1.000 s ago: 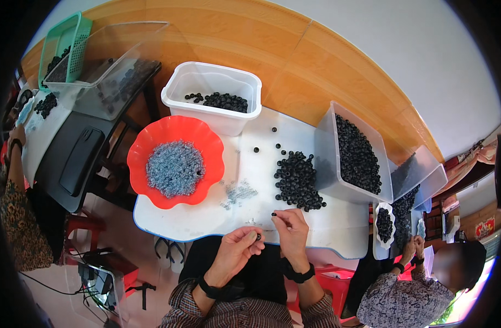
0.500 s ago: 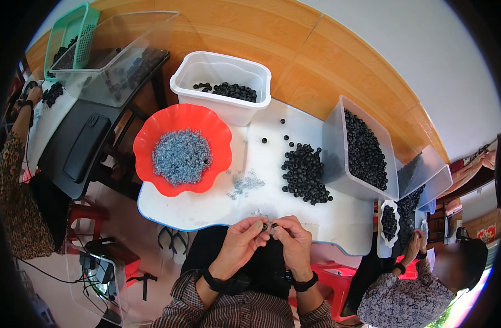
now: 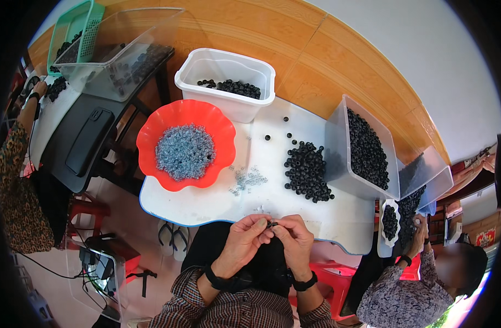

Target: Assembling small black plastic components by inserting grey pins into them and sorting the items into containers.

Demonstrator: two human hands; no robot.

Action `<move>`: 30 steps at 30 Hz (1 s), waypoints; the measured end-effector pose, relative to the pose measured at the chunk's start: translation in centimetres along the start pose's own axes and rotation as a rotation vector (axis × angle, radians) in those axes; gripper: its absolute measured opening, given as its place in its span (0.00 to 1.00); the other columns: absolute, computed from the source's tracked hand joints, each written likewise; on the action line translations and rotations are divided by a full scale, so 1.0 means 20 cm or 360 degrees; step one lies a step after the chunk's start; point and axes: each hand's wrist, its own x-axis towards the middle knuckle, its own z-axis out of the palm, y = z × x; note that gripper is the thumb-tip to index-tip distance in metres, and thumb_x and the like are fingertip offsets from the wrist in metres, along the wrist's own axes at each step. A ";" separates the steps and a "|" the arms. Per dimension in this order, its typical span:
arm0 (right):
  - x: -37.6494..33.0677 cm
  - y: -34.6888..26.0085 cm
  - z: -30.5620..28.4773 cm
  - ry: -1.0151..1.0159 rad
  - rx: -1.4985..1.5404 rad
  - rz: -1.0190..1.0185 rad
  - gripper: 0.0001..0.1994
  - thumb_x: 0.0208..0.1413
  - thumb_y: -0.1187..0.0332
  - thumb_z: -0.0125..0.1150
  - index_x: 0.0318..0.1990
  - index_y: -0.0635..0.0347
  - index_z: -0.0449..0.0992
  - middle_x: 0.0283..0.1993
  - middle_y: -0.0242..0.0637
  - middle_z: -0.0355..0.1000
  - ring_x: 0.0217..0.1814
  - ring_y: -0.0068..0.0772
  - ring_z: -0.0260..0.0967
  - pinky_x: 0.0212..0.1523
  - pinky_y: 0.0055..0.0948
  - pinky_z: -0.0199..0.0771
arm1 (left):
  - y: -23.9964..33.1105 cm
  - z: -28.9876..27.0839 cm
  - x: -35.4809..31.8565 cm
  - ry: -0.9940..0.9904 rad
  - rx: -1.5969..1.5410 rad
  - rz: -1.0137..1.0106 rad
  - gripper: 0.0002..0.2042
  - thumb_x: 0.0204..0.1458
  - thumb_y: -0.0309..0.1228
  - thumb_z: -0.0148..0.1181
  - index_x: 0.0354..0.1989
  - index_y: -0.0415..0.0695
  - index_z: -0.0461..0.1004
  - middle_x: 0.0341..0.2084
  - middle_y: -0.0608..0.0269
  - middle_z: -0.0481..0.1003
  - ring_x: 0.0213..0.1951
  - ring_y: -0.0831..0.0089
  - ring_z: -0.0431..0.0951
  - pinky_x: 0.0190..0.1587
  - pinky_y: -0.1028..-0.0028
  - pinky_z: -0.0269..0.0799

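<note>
My left hand (image 3: pixel 244 240) and my right hand (image 3: pixel 294 238) meet at the table's near edge, above my lap. Both are closed, fingertips pinched together around a small black round piece (image 3: pixel 270 224); any second part between them is too small to make out. Beyond them a few tiny clear bits lie on the white table (image 3: pixel 206 206). A loose heap of black round pieces (image 3: pixel 306 171) lies to the right. Farther left, a red scalloped bowl (image 3: pixel 143 143) holds many small clear bluish pieces (image 3: pixel 185 152), and some similar clear pieces (image 3: pixel 247 179) are scattered beside it.
At the back stands a white tub (image 3: pixel 226 109) with black pieces inside. A translucent bin (image 3: pixel 338 147) full of them is on the right. Co-workers sit at both sides, one in a patterned shirt (image 3: pixel 409 290). A black phone (image 3: pixel 90 141) lies on a dark surface at left.
The black piece in my left fingers and the dark bit in my right fingers were slightly apart; my fingertips have now brought them together. The view has shifted a little.
</note>
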 end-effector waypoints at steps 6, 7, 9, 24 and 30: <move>-0.01 -0.01 0.02 0.0051 -0.0182 -0.0073 0.06 0.54 0.79 0.64 0.40 0.65 0.79 0.38 0.32 0.70 0.38 0.21 0.67 0.40 0.18 0.67 | -0.01 0.01 -0.01 -0.0009 -0.0014 0.0024 0.10 0.62 0.27 0.55 0.47 0.36 0.75 0.34 0.59 0.78 0.31 0.75 0.79 0.34 0.78 0.78; -0.01 -0.01 0.02 0.0049 -0.0182 -0.0072 0.06 0.54 0.79 0.64 0.40 0.65 0.79 0.38 0.32 0.70 0.38 0.21 0.67 0.40 0.18 0.67 | -0.01 0.01 -0.01 -0.0008 -0.0015 0.0028 0.10 0.62 0.27 0.55 0.47 0.36 0.75 0.33 0.59 0.78 0.31 0.75 0.79 0.34 0.78 0.78; -0.01 0.00 0.01 0.0043 -0.0203 -0.0103 0.07 0.53 0.80 0.65 0.39 0.65 0.79 0.38 0.32 0.70 0.38 0.21 0.67 0.40 0.18 0.68 | -0.01 0.01 -0.01 -0.0013 -0.0022 0.0026 0.10 0.62 0.27 0.54 0.47 0.36 0.75 0.33 0.60 0.78 0.31 0.75 0.79 0.34 0.78 0.78; 0.01 -0.01 -0.01 0.0029 -0.0476 -0.0239 0.08 0.51 0.78 0.67 0.39 0.65 0.80 0.37 0.36 0.72 0.36 0.26 0.72 0.38 0.22 0.72 | 0.02 0.05 -0.04 0.0045 0.0335 0.0126 0.13 0.64 0.28 0.51 0.51 0.33 0.74 0.36 0.57 0.78 0.34 0.73 0.79 0.37 0.75 0.79; 0.00 -0.02 -0.02 0.0026 -0.0498 -0.0225 0.07 0.51 0.78 0.67 0.39 0.65 0.80 0.37 0.35 0.72 0.36 0.25 0.72 0.38 0.22 0.72 | 0.02 0.04 -0.04 0.0019 0.0375 0.0121 0.13 0.64 0.27 0.51 0.51 0.33 0.74 0.36 0.57 0.78 0.34 0.73 0.79 0.38 0.75 0.79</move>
